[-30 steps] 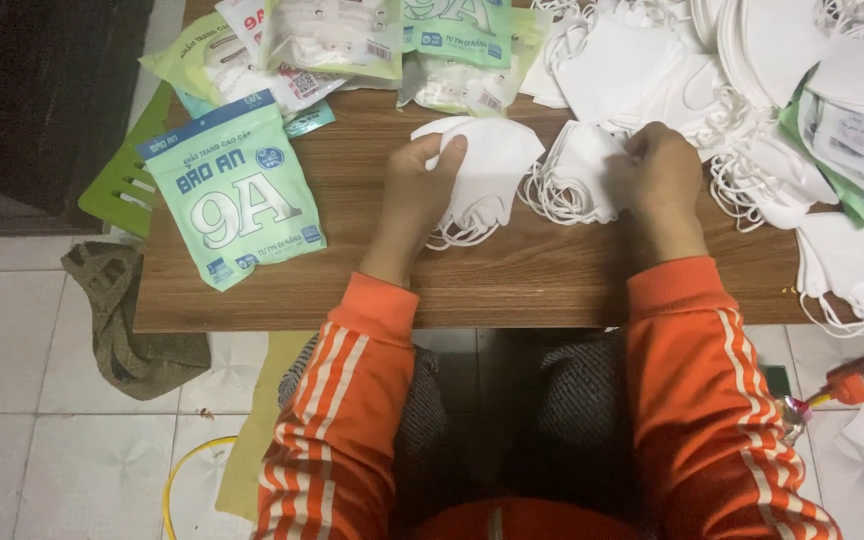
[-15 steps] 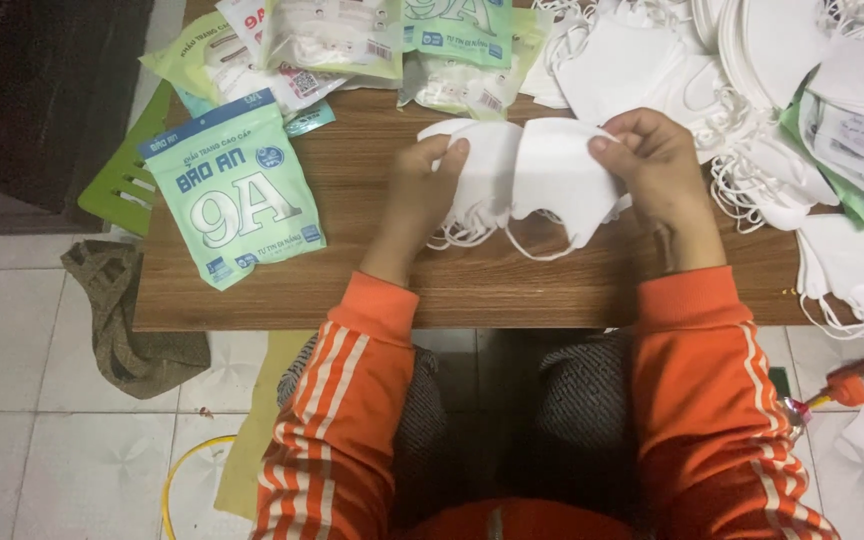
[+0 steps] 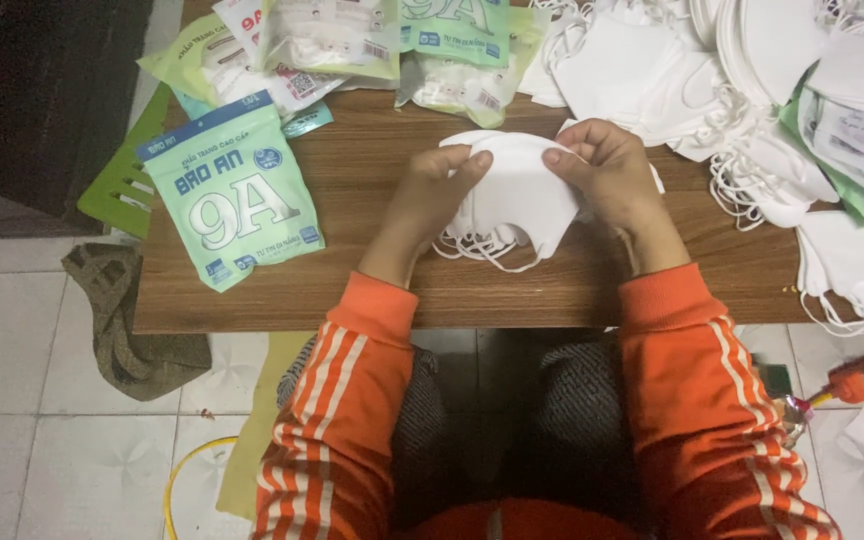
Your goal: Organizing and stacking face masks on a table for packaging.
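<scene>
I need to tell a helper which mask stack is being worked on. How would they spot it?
On the wooden table, look at its middle, between the green pouch and the loose mask pile. The white mask stack is there; unlike the others, it is pinched between the left hand and right hand.

Orange sleeves [image 3: 352, 400], white stripes; dark patterned trousers [image 3: 572, 400].

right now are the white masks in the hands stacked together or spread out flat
Stacked together: the white masks form one bunched pile, pinched by the left hand and right hand, ear loops hanging below over the table.
</scene>
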